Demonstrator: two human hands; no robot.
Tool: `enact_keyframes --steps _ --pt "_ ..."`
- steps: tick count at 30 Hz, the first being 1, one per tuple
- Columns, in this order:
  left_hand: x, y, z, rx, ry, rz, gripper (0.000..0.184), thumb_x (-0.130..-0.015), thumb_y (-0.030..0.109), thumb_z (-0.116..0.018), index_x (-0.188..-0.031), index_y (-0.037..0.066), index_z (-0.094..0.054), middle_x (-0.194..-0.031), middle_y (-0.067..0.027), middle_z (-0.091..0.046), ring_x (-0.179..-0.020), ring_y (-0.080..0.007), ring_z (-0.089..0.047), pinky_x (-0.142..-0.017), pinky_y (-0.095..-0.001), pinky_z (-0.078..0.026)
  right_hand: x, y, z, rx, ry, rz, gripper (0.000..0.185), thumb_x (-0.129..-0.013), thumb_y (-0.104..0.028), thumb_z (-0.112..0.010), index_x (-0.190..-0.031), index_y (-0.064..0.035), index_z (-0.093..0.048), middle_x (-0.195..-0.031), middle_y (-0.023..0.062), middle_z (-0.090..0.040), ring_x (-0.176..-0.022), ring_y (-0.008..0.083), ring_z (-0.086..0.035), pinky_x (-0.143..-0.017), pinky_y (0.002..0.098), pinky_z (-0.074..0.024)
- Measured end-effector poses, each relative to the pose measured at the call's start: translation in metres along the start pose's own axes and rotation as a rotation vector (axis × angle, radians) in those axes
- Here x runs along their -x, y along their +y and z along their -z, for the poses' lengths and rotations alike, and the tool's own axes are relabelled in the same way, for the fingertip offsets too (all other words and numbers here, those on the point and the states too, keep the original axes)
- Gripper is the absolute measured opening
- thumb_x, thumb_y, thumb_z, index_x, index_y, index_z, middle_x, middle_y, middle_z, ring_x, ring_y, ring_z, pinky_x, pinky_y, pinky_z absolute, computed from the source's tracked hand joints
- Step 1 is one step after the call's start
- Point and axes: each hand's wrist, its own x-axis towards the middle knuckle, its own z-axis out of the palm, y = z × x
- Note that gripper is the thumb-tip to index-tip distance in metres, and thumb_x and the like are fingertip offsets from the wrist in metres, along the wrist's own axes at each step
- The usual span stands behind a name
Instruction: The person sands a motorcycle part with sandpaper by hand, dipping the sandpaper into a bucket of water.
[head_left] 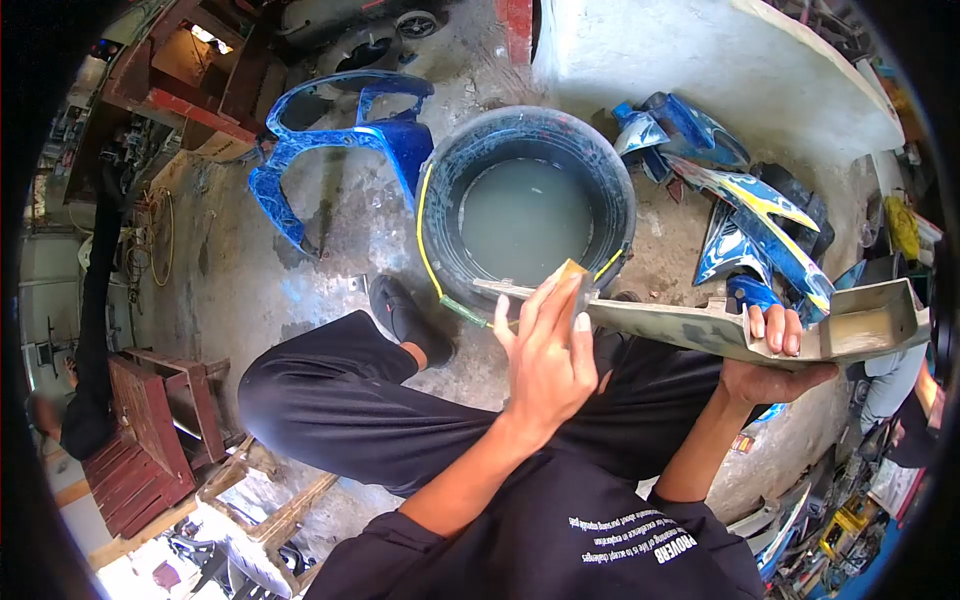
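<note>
Grey-green panel (680, 326) spans both hands, its long axis running from nine to just past three o'clock; the left hand (548, 352), nearer the nine-o'clock end, pinches a tan piece (572, 268), contact with the panel unclear; the right hand (770, 382) grips towards three o'clock, fingers over, palm beneath; the bucket (615, 200) stands at twelve o'clock from the left fingers.

Bright centre (black, warped edges)

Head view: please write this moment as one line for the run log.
left hand: holds sandpaper-like piece at long panel; right hand: grips panel near its right end; bucket: murky water inside
</note>
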Motion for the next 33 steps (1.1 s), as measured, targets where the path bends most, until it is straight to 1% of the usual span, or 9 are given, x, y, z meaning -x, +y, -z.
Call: enact_keyframes --steps 5,7,11,17,19,23,27,29,33 --pt "0.005 -0.055 0.014 -0.401 -0.075 0.145 0.046 -0.097 0.018 -0.054 -0.141 0.005 -0.055 -0.14 -0.0086 -0.061 -0.134 -0.0269 -0.052 -0.117 -0.0637 -0.013 0.002 0.001 0.001 0.003 0.048 0.001 0.064 -0.096 -0.073 -0.046 -0.135 -0.0244 -0.061 -0.089 0.0004 -0.058 -0.083 0.0147 -0.053 -0.083 0.0362 -0.0394" --pt "0.008 -0.051 0.008 -0.364 -0.034 0.128 0.046 -0.097 0.018 -0.055 -0.141 0.005 -0.055 -0.14 -0.0093 -0.061 -0.135 -0.0265 -0.051 -0.117 -0.0623 -0.012 0.0 0.003 -0.004 0.0 0.028 -0.003 0.064 -0.096 -0.073 -0.046 -0.135 -0.0245 -0.061 -0.088 0.0003 -0.057 -0.083 0.0146 -0.053 -0.082 0.0361 -0.0393" --pt "-0.001 -0.002 0.001 -0.03 -0.003 0.004 0.044 -0.098 0.02 -0.053 -0.139 0.005 -0.057 -0.139 -0.0087 -0.061 -0.134 -0.027 -0.053 -0.118 -0.0601 -0.014 -0.002 0.003 -0.007 -0.014 -0.018 -0.012 0.065 -0.096 -0.074 -0.046 -0.135 -0.0245 -0.061 -0.088 0.0002 -0.057 -0.083 0.0145 -0.053 -0.083 0.036 -0.0393" --pt "0.003 -0.053 0.012 -0.404 -0.043 0.15 0.046 -0.097 0.02 -0.055 -0.14 0.004 -0.057 -0.137 -0.0085 -0.063 -0.132 -0.0285 -0.052 -0.116 -0.0637 -0.015 0.002 0.004 -0.001 0.02 0.06 -0.01 0.063 -0.097 -0.073 -0.045 -0.134 -0.0244 -0.062 -0.089 0.0004 -0.057 -0.084 0.0143 -0.052 -0.083 0.0354 -0.0397" --pt "0.005 -0.049 0.004 -0.373 0.0 0.172 0.046 -0.096 0.019 -0.056 -0.14 0.003 -0.057 -0.139 -0.0086 -0.061 -0.133 -0.0285 -0.051 -0.116 -0.0632 -0.015 0.001 0.006 -0.001 0.036 0.035 -0.026 0.062 -0.097 -0.072 -0.044 -0.132 -0.0242 -0.064 -0.09 0.0005 -0.058 -0.085 0.0142 -0.053 -0.083 0.0355 -0.0394" --pt "-0.002 -0.001 0.001 -0.059 0.016 0.003 0.041 -0.097 0.019 -0.056 -0.131 -0.003 -0.061 -0.129 -0.0155 -0.065 -0.134 -0.03 -0.051 -0.117 -0.0618 -0.017 -0.004 0.004 -0.007 0.024 -0.038 -0.036 0.063 -0.098 -0.072 -0.043 -0.131 -0.0227 -0.065 -0.091 0.0008 -0.058 -0.087 0.0145 -0.053 -0.085 0.0362 -0.0387" --pt "-0.003 -0.03 0.009 -0.264 0.021 0.119 0.04 -0.098 0.019 -0.053 -0.131 -0.002 -0.061 -0.129 -0.0149 -0.065 -0.134 -0.0298 -0.051 -0.117 -0.0625 -0.016 -0.001 0.003 0.0 0.022 0.012 -0.032 0.064 -0.098 -0.072 -0.043 -0.13 -0.0213 -0.065 -0.092 0.0011 -0.058 -0.087 0.0153 -0.053 -0.085 0.0368 -0.039" --pt "0.002 -0.061 0.012 -0.394 -0.032 0.134 0.042 -0.099 0.018 -0.052 -0.137 0.002 -0.058 -0.13 -0.015 -0.064 -0.135 -0.0294 -0.049 -0.117 -0.0625 -0.015 -0.001 0.005 0.0 0.027 0.011 -0.027 0.064 -0.098 -0.072 -0.043 -0.13 -0.0209 -0.065 -0.092 0.0012 -0.057 -0.087 0.0156 -0.053 -0.085 0.0369 -0.0391" --pt "0.0 -0.02 0.004 -0.124 0.002 0.04 0.043 -0.098 0.019 -0.052 -0.137 0.001 -0.058 -0.134 -0.0151 -0.062 -0.136 -0.0291 -0.048 -0.118 -0.0609 -0.014 -0.003 0.007 -0.003 0.01 -0.025 -0.022 0.066 -0.097 -0.072 -0.044 -0.131 -0.0199 -0.064 -0.091 0.0016 -0.056 -0.088 0.0161 -0.053 -0.085 0.037 -0.0391"
